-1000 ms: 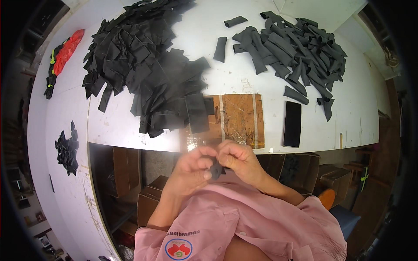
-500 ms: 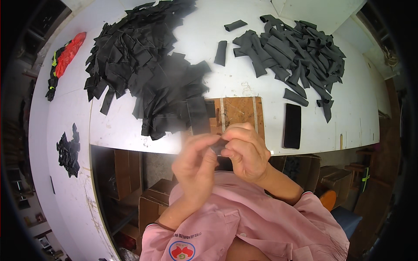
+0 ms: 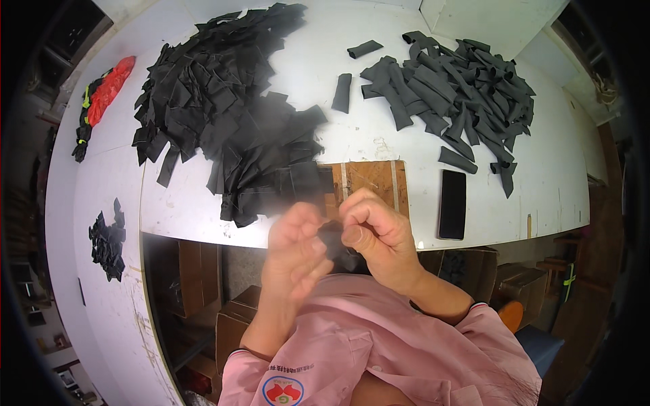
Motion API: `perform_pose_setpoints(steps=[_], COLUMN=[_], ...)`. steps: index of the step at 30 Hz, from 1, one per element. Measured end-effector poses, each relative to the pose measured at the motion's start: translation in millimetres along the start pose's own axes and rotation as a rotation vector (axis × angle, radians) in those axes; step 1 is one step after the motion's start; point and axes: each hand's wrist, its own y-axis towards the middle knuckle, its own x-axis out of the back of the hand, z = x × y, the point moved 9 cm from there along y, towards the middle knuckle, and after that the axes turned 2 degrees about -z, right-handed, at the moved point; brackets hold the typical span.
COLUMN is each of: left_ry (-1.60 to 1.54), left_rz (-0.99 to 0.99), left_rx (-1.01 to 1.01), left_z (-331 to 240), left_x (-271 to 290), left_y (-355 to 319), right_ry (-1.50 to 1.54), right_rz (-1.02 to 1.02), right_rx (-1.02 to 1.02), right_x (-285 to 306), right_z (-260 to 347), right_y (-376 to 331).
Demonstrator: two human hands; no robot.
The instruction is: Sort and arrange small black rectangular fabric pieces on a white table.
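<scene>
Head view, hands at centre, just below the table edge. Left hand (image 3: 294, 247) and right hand (image 3: 376, 237) — fingers curled, pinching one small black fabric piece (image 3: 333, 238) between them, mostly hidden. White table (image 3: 379, 145) above. Large heap of black fabric pieces (image 3: 223, 115) at 11 o'clock; heap of dark grey rolled pieces (image 3: 460, 88) at 1 o'clock. Wooden board (image 3: 369, 179) at 12 o'clock — just beside the hands. Black phone (image 3: 452, 204) at 3 o'clock. Red glove (image 3: 108, 91) at 10 o'clock.
</scene>
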Motion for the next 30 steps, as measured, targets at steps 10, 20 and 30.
perform_pose_setpoints(steps=[10,20,30], left_ry=[-0.300,-0.374,0.673], left_rz=[0.212,0.032,-0.016], left_rx=[0.093,0.256,-0.457], left_z=[-17,5,-60], left_x=[-32,26,-41], left_y=[21,48,24], right_ry=[0.245,0.364,-0.243], right_rz=[0.245,0.247,0.044], right_rx=[-0.419,-0.503,0.402], right_x=[-12,-9,1], right_z=[-4,-70,51], right_y=[40,42,58])
